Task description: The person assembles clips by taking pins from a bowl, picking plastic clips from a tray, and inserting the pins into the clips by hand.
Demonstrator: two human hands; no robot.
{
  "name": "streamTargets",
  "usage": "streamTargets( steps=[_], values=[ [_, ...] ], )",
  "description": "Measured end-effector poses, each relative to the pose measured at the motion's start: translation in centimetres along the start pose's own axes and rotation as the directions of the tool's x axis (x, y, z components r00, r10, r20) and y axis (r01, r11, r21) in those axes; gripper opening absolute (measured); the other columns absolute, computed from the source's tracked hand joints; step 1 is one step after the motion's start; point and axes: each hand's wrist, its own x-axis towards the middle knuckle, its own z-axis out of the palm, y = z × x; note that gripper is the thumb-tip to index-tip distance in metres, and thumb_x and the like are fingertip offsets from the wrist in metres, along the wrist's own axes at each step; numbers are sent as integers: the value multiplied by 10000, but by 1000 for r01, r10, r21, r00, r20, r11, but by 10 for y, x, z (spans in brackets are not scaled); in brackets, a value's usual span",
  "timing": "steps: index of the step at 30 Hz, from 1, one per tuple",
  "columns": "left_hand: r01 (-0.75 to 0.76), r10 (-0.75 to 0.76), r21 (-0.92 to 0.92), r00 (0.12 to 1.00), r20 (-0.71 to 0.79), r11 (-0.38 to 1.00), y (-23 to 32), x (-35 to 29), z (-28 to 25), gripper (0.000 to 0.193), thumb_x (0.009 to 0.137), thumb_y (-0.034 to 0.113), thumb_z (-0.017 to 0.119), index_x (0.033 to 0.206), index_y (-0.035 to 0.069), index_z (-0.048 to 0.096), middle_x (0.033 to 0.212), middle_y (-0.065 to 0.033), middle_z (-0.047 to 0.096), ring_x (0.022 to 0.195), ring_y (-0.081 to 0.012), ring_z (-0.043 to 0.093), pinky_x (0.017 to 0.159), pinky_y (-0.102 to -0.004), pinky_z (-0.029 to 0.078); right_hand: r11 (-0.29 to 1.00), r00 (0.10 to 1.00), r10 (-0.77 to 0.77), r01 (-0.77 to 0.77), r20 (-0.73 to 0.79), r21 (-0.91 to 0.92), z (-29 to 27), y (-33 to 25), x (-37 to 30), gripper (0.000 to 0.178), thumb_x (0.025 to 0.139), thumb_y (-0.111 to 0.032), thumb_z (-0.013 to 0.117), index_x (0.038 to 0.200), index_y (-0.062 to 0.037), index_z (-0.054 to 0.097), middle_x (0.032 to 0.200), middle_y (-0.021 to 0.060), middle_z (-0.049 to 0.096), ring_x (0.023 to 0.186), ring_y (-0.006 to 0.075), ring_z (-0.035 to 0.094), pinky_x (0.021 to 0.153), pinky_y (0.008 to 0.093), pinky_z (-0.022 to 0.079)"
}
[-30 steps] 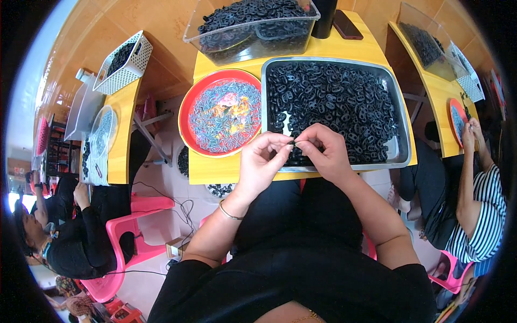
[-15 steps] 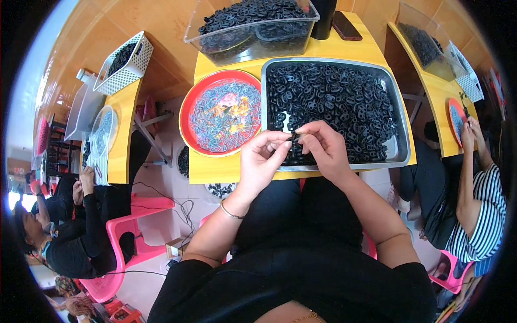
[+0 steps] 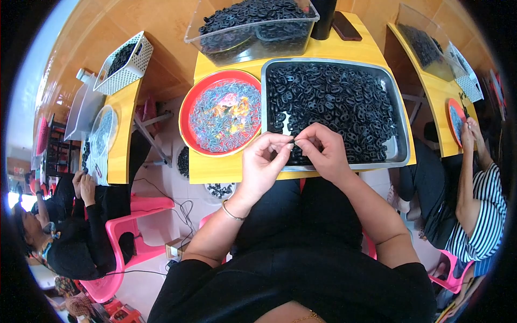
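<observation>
My left hand (image 3: pixel 263 162) and my right hand (image 3: pixel 326 154) meet over the near edge of a metal tray (image 3: pixel 405 141). Thumb and forefinger of each are pinched together at a tiny dark piece (image 3: pixel 293 141), mostly covered by the fingertips, so its exact kind is unclear. Heaped in the tray are small black oval parts with holes (image 3: pixel 339 97). Left of it, partly under its rim, sits a round red dish (image 3: pixel 186 119) full of small, thin, greyish see-through pieces (image 3: pixel 215 129).
Behind the tray stands a clear plastic bin (image 3: pixel 253 52) of black parts, beside a black cylinder (image 3: pixel 323 20) and a dark phone (image 3: pixel 346 27). Co-workers sit at yellow tables on the left (image 3: pixel 119 140) and right (image 3: pixel 431 97). Below the table are tubs of parts (image 3: pixel 219 191).
My fingertips have drawn closer together around the tiny piece, the right hand turning slightly inward. The co-worker at the left has shifted their hands.
</observation>
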Motion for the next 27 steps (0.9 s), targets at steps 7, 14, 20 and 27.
streamTargets(
  steps=[7, 14, 20, 27],
  values=[
    [-269, 290, 344, 957, -12, 900, 0, -1, 2, 139, 748, -48, 638, 883, -17, 626, 743, -59, 580, 651, -99, 539, 602, -209, 433, 1000, 1000, -16, 16, -13, 14, 0, -4, 0, 38, 814, -43, 589, 831, -11, 580, 738, 14, 557, 567, 35, 492, 504, 180, 377],
    [-170, 177, 208, 984, -14, 963, 3, 3, -1, 155, 748, -36, 646, 898, -10, 620, 763, -72, 595, 675, -113, 564, 625, -210, 442, 987, 987, -151, 148, -61, -59, -3, -6, -2, 42, 804, -26, 597, 839, -12, 579, 823, 41, 575, 608, 63, 521, 523, 194, 404],
    [-467, 339, 802, 873, 351, 373, 15, 40, -13, 238, 688, 38, 672, 923, 41, 632, 847, -95, 611, 812, -259, 566, 766, -363, 431, 955, 975, 5, 61, -222, 290, -2, 7, 1, 84, 870, -37, 534, 942, -5, 505, 864, 47, 595, 790, 99, 618, 590, 199, 468],
    [-465, 112, 883, 876, 469, -57, 0, 60, -1, 198, 674, 97, 637, 871, 84, 647, 814, -60, 587, 857, -222, 548, 754, -352, 403, 951, 963, 67, 17, -259, 308, 0, 10, 1, 81, 888, -45, 507, 967, -31, 497, 879, 34, 587, 776, 87, 609, 598, 191, 459]
  ],
)
